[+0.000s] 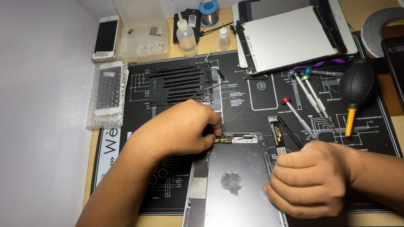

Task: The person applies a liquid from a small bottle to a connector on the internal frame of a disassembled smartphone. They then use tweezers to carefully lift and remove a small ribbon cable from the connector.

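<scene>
At 12 o'clock on the opened tablet shell (pixel 235 176), left hand (pixel 176 130) pinches fingertips on the small connector strip (pixel 223 138) by the top edge. Looks like connector or flex work on the board; next move likely calls for a fine, steady lift. Right hand (pixel 311 178), curled into a loose fist, braces the shell's 3 o'clock edge; can't tell if it holds anything. Screwdrivers (pixel 301 113) lie at 1 o'clock, detached screen panel (pixel 290 38) beyond.
</scene>
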